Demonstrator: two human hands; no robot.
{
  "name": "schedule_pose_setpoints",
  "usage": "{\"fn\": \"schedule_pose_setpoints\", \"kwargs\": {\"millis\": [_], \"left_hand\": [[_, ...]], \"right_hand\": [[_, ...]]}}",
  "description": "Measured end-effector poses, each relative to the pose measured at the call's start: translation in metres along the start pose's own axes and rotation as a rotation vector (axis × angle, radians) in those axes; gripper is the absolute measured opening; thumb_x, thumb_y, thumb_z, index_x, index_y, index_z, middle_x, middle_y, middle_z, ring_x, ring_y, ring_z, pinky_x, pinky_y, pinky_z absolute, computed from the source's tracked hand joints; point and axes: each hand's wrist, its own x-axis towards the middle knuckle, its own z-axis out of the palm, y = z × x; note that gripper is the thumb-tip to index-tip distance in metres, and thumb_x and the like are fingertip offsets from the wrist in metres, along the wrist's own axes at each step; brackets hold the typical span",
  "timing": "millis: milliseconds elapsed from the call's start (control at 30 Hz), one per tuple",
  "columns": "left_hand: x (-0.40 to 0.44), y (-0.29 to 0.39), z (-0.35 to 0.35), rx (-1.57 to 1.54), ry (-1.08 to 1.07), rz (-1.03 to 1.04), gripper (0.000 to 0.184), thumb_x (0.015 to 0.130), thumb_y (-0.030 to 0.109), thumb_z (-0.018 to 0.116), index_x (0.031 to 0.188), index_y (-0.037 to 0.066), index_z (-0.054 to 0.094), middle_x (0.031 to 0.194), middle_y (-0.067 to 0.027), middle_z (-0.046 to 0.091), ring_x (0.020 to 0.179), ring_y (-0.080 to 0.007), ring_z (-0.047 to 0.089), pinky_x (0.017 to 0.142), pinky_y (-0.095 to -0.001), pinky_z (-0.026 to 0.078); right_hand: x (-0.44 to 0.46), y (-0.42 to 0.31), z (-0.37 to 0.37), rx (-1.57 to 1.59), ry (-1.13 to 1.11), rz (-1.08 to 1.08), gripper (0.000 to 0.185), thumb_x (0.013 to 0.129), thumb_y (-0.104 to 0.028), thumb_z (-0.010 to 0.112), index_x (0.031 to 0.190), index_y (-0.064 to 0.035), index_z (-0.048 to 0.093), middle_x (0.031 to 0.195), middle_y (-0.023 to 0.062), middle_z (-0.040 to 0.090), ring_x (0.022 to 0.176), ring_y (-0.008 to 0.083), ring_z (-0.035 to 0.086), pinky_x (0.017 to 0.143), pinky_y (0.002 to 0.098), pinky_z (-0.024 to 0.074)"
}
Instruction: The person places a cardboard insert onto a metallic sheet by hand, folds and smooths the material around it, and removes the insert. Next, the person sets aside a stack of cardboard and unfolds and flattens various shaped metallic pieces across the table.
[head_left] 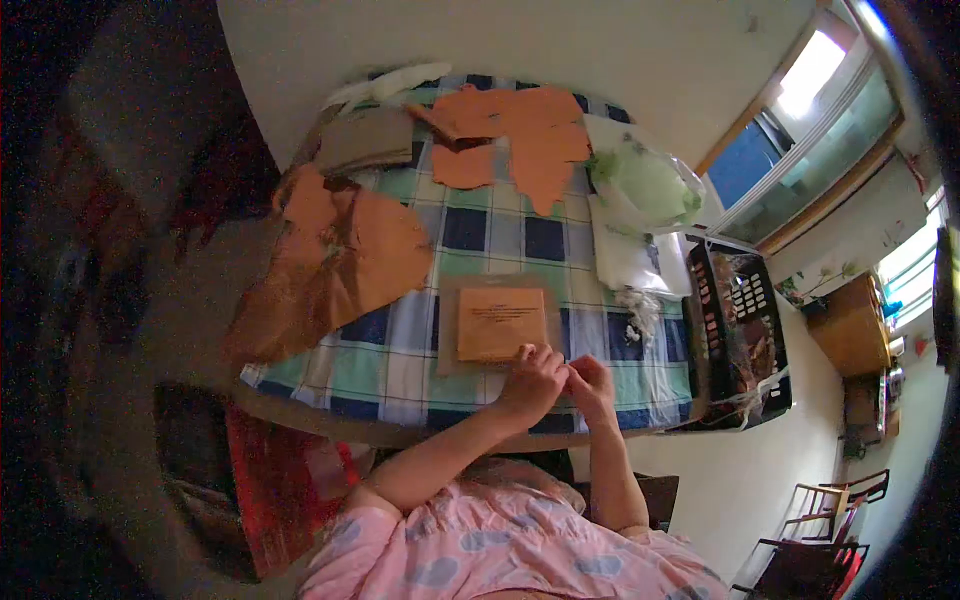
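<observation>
Head view: a worktop (330,422) stands against a pale wall (480,40), spread with a checked cloth (465,230) in navy, green and white. A window (812,75) is bright at upper right, and a wooden cabinet (850,320) and a dark chair (805,570) stand beyond the right side.

The orange packet (500,325) lies flat near the worktop's front edge, on a dull, larger backing sheet (447,335). It is nearly square, its slightly longer axis running left to right, as do its printed lines, too small to read.

The left hand (537,386) is at the packet's near right corner; whether it touches is unclear. The right hand (592,388) is just beside it. Both hands' fingers are bent and drawn narrow; I cannot tell whether they hold anything.

Checked cloth shows between the packet and the crumpled orange piece (375,250) at left, and toward the white sheets (622,250) at right. Further orange pieces (545,140) lie toward the far edge; a black crate (774,330) borders the right edge.
</observation>
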Motion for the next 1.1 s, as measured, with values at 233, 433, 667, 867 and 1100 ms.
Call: {"fn": "schedule_pose_setpoints", "kwargs": {"millis": [233, 433, 667, 867, 1100], "left_hand": [[-0.003, 0.001, -0.004, 0.026, 0.100, 0.017, 0.009, 0.075, 0.017, 0.056, 0.075, 0.009, 0.061, 0.083, -0.0056, 0.057, 0.089, -0.0231, 0.054, 0.081, -0.0397, 0.039], [-0.005, -0.008, -0.018, -0.047, 0.021, -0.003, 0.009, 0.072, 0.020, 0.059, 0.071, 0.011, 0.060, 0.081, -0.0058, 0.056, 0.087, -0.0248, 0.055, 0.079, -0.0422, 0.040], [-0.004, -0.002, 0.016, 0.043, -0.033, 0.046, 0.009, 0.073, 0.018, 0.059, 0.073, 0.009, 0.061, 0.084, -0.0060, 0.056, 0.090, -0.0249, 0.054, 0.082, -0.0437, 0.039], [-0.010, -0.003, 0.006, -0.052, -0.048, -0.006, 0.013, 0.074, 0.020, 0.064, 0.079, 0.008, 0.063, 0.089, -0.0060, 0.058, 0.093, -0.0253, 0.054, 0.085, -0.0455, 0.038], [0.003, 0.001, 0.008, -0.021, -0.029, -0.004, 0.012, 0.072, 0.020, 0.063, 0.077, 0.009, 0.063, 0.090, -0.0067, 0.059, 0.093, -0.0257, 0.055, 0.083, -0.0448, 0.040]], "right_hand": [[-0.004, -0.007, -0.003, 0.119, 0.055, 0.024, 0.012, 0.086, -0.012, 0.063, 0.082, -0.0019, 0.059, 0.067, 0.0030, 0.059, 0.056, 0.0082, 0.052, 0.048, 0.0215, 0.0402], [-0.013, -0.017, -0.002, 0.088, 0.018, 0.023, 0.012, 0.086, -0.013, 0.063, 0.082, -0.0025, 0.057, 0.064, 0.0027, 0.058, 0.051, 0.0078, 0.050, 0.044, 0.0217, 0.0372], [-0.010, 0.001, -0.003, 0.084, 0.034, -0.013, 0.012, 0.087, -0.012, 0.063, 0.082, -0.0025, 0.058, 0.064, 0.0025, 0.059, 0.054, 0.0076, 0.051, 0.046, 0.0216, 0.0389], [-0.005, -0.001, -0.006, 0.068, 0.042, -0.004, 0.011, 0.087, -0.012, 0.062, 0.084, -0.0018, 0.058, 0.068, 0.0037, 0.061, 0.057, 0.0087, 0.054, 0.050, 0.0214, 0.0407], [-0.008, -0.001, -0.005, 0.078, -0.005, -0.030, 0.012, 0.087, -0.012, 0.062, 0.087, -0.0010, 0.058, 0.070, 0.0048, 0.062, 0.060, 0.0084, 0.055, 0.050, 0.0219, 0.0409]]}}
